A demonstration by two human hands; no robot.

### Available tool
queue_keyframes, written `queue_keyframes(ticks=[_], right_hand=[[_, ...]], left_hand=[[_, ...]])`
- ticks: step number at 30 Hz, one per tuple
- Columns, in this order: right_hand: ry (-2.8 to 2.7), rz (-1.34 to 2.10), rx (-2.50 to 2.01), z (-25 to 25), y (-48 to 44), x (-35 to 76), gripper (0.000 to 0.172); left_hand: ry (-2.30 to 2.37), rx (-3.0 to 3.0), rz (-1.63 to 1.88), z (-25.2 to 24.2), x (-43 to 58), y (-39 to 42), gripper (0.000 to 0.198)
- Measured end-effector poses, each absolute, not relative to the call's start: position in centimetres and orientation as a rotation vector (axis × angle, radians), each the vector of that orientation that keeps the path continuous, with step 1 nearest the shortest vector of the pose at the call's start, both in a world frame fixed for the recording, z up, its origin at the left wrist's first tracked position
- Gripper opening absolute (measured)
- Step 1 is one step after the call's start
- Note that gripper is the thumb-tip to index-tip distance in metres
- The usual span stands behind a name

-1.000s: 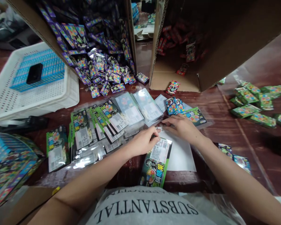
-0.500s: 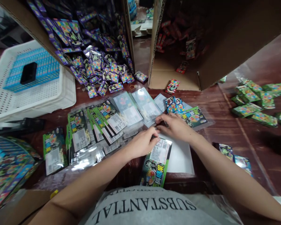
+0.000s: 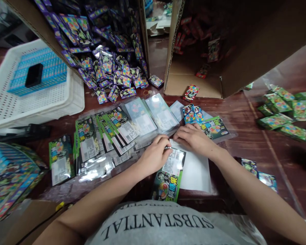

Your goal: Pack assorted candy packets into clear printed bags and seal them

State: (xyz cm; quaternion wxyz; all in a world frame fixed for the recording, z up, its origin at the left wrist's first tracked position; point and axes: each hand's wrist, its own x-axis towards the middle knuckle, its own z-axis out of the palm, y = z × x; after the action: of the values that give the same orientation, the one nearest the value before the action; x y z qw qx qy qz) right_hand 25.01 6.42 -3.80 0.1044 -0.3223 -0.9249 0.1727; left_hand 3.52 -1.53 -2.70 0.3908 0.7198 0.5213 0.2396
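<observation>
My left hand (image 3: 154, 154) is curled, its fingers pinching the top edge of a green and black packet (image 3: 169, 175) that lies on a white sheet (image 3: 196, 170) at the table's near edge. Close beside it, my right hand (image 3: 192, 138) presses bent fingers on the same top edge and on the sheet. Just beyond my right hand lie small blue packets (image 3: 191, 114) and another green packet in clear film (image 3: 214, 128). A fanned row of filled clear bags (image 3: 109, 134) spreads to the left of my hands.
A tipped carton spills purple packets (image 3: 112, 75) at the back left; a second open carton (image 3: 193, 81) holds red packets. A white basket (image 3: 40, 98) with blue boxes and a black phone (image 3: 34, 75) stands far left. Green packets (image 3: 283, 109) lie right, blue boxes (image 3: 7, 173) near left.
My right hand slid a little left and back over the top of the packet, then settled next to my left hand. The left hand stayed pinched on the packet.
</observation>
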Motion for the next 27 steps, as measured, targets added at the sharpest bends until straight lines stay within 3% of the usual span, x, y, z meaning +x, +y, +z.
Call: queue_keyframes(ticks=[8, 13, 18, 22, 27], right_hand=[[-1.925, 1.083, -0.931, -3.8, 4.8, 27.1, 0.008], [-1.790, 1.465, -0.928, -0.5, 3.1, 26.4, 0.046], [-1.900, 1.705, -0.843, 2.0, 2.2, 25.0, 0.059], [-2.055, 1.549, -0.849, 1.8, 1.8, 24.3, 0.063], [-2.267, 0.744, -1.016, 1.4, -0.5, 24.0, 0.063]], left_hand=[[1.298, 1.887, 0.480, -2.6, 3.6, -1.0, 0.011], [1.321, 1.790, 0.586, 0.0, 2.6, -2.4, 0.007], [1.275, 1.720, 0.591, 1.9, 2.1, -3.1, 0.010], [1.265, 1.721, 0.593, 2.1, 2.1, -3.2, 0.012], [1.258, 1.688, 0.631, 2.0, 1.6, -3.4, 0.012]])
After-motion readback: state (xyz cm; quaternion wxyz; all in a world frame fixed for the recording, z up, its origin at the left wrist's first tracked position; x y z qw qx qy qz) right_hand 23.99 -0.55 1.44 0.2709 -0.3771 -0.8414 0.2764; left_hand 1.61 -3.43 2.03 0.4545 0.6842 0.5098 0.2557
